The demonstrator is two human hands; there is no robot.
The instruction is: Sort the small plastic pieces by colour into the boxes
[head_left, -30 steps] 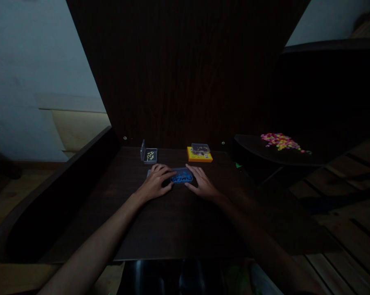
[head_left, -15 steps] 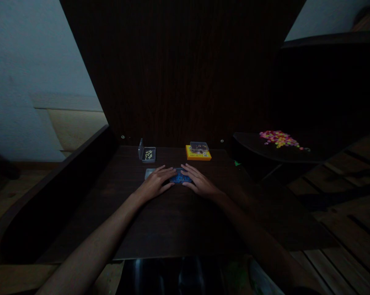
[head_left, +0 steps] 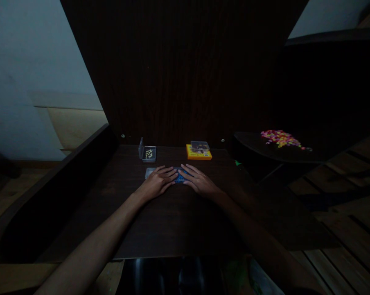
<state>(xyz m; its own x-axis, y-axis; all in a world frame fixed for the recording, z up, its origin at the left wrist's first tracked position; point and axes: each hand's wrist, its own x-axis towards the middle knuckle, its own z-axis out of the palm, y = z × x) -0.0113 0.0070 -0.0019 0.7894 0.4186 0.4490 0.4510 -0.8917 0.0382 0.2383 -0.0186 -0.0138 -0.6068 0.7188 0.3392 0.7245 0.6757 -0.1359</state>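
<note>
A small clear plastic box with blue pieces in it (head_left: 179,175) lies on the dark desk between my hands. My left hand (head_left: 159,181) rests over its left side, palm down, fingers stretched out. My right hand (head_left: 201,180) lies across its right side in the same way, fingers extended. Past my left fingers a clear flat part, looking like the box's opened lid (head_left: 149,172), shows partly. Much of the box is hidden under the fingers. Neither hand is wrapped round anything.
Behind my left hand stands an open clear box (head_left: 149,154) with pale small pieces. A yellow box (head_left: 199,155) carries another clear case (head_left: 200,146) with dark bits. Bright beads (head_left: 281,138) lie heaped on the right shelf (head_left: 255,148). A green scrap (head_left: 238,163) sits nearby.
My left fingers have shifted slightly right, and the fingers of my right hand lie flatter over the blue pieces. The other boxes stay where they were.
</note>
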